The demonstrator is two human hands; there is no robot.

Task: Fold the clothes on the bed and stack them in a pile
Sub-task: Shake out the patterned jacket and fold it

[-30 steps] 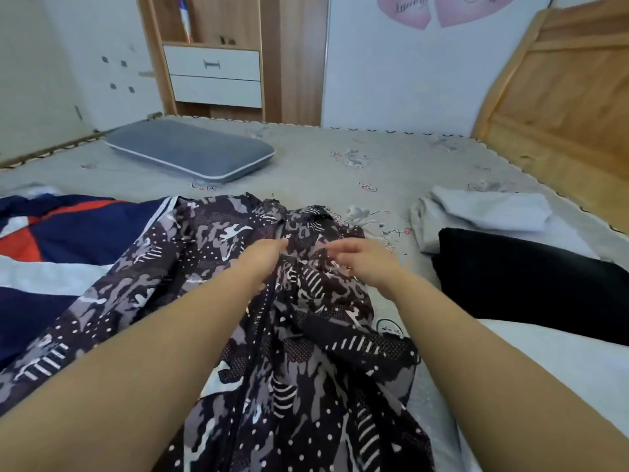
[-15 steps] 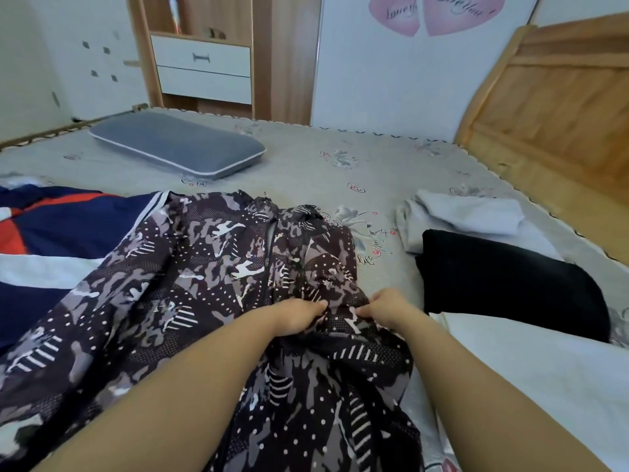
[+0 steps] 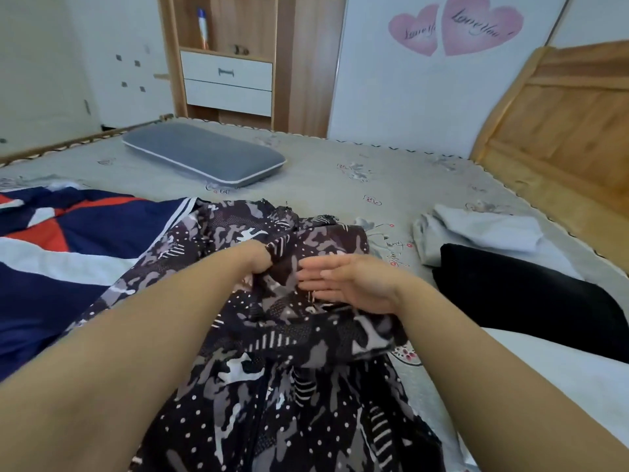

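Note:
A dark patterned garment [image 3: 272, 369] with grey camouflage shapes and white dots lies spread across the middle of the bed. My left hand [image 3: 260, 262] is pushed into a fold of it, fingers hidden under the cloth. My right hand [image 3: 343, 284] lies beside it with straight fingers flat on the same fold. A navy, red and white garment [image 3: 58, 253] is spread to the left. To the right lie a folded black garment [image 3: 520, 301], a grey one [image 3: 483, 233] behind it and a white one [image 3: 561, 373] in front.
A grey pillow [image 3: 204, 158] lies at the far side of the bed [image 3: 340, 158]. The wooden headboard [image 3: 561, 131] rises at the right. A cabinet with white drawers [image 3: 228, 83] stands beyond the bed.
Both hands have moved away from me with a fold of the patterned garment. My right hand has let go of its pinch and now lies flat, while my left hand has slid under the cloth.

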